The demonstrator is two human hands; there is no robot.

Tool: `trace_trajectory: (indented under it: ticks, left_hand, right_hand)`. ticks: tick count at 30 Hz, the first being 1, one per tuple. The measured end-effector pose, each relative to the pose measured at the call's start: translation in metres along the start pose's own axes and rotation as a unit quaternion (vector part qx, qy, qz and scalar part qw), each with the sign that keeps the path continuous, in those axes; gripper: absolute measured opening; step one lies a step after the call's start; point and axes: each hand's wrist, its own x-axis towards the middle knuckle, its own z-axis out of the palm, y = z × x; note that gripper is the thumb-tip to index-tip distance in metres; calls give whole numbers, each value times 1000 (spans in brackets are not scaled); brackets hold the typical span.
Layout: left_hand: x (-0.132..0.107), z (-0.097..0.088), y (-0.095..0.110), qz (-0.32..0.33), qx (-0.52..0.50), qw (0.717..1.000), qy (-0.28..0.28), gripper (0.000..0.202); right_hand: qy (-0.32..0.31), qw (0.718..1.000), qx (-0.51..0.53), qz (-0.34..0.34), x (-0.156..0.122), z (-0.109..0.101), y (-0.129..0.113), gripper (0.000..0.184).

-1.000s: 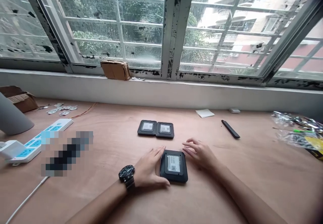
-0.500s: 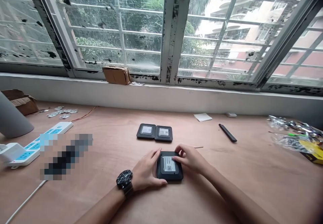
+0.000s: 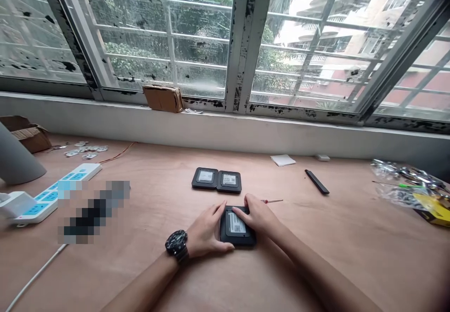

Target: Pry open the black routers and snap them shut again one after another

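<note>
A flat black square case (image 3: 238, 240) with a white label lies on the table in front of me. My left hand (image 3: 209, 231) grips its left side, fingers at the far left corner and thumb along the near edge; a black watch is on that wrist. My right hand (image 3: 258, 216) holds the far right corner, its thumb on the case's top by the label and its other fingers over the far edge. Just beyond that hand lies a thin screwdriver (image 3: 272, 201) with a red part, partly hidden. Two similar black cases (image 3: 205, 179) sit side by side farther back, labels up.
A white power strip (image 3: 58, 195) and a blurred-out dark item (image 3: 94, 213) are on the left. To the right lie a black bar (image 3: 317, 182), a white paper (image 3: 283, 160), and plastic bags (image 3: 404, 181) with a yellow-black box. A cardboard box (image 3: 162, 99) stands on the sill.
My right hand has shifted at the case's far right corner, its thumb sliding left across the top. More of the screwdriver's red part shows. The view has tilted slightly downward.
</note>
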Motion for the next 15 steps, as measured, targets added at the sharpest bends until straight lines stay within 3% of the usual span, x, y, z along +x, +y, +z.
trace_trajectory:
  ticks: [15]
  left_hand:
    - [-1,3,-5,13,-10,1000,3,125]
  right_hand:
    - [12,1000,-24,8,2,3,-7,45]
